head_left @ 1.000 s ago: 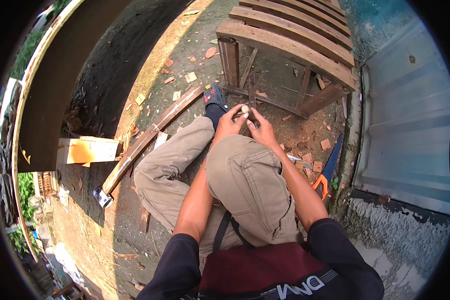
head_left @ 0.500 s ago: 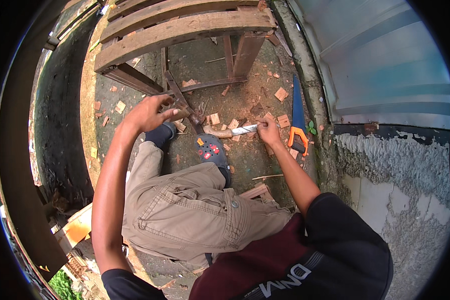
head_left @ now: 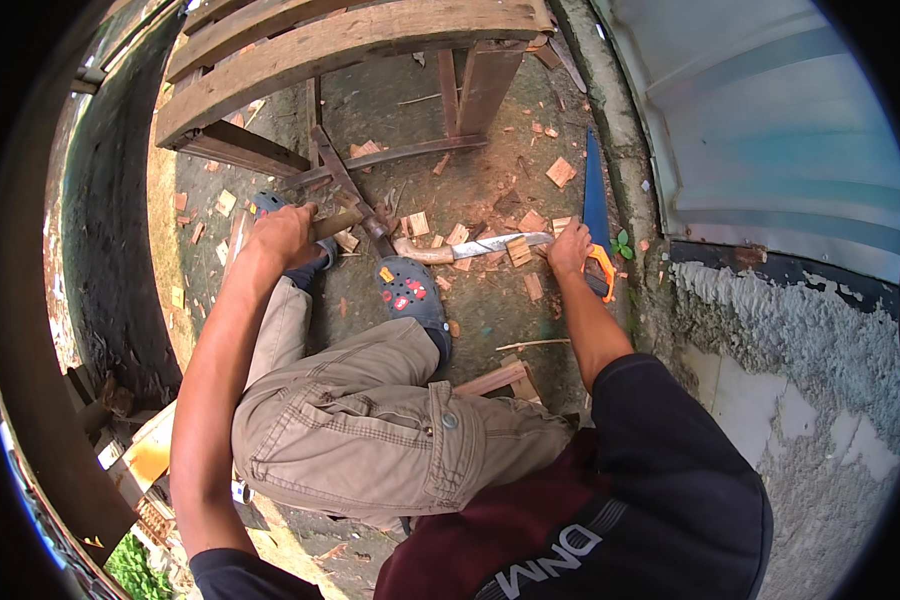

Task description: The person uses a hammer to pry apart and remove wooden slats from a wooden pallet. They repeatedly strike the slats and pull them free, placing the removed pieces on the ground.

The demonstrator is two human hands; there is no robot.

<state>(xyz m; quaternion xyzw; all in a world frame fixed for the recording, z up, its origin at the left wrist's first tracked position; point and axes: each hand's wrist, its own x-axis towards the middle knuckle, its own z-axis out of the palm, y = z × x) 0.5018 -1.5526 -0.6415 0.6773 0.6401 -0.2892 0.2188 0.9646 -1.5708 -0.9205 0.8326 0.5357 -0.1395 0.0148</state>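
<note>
My left hand (head_left: 282,238) is closed on a stubby wooden stick (head_left: 336,223), whose end pokes out to the right above the floor. Close by lies a long dark bar (head_left: 345,185), slanting from the bench toward my shoe. A large knife (head_left: 485,244) with a curved wooden handle rests on the floor ahead of my shoe, and a small wood block (head_left: 518,250) lies across its blade. My right hand (head_left: 569,248), fingers bent together, is down over wood chips beside the orange handle of a blue-bladed handsaw (head_left: 595,190); what it grips is hidden.
A slatted wooden bench (head_left: 350,45) stands ahead. Wood chips (head_left: 560,172) are scattered over the concrete. To the right are a metal sheet (head_left: 760,130) and a rough wall (head_left: 800,330). My shoe (head_left: 413,295) is near the knife handle. A dark board (head_left: 120,220) stands at left.
My right hand has moved right, off the knife's blade toward the saw handle, uncovering the blade tip and the small block. My left hand has moved left and its fingers have closed.
</note>
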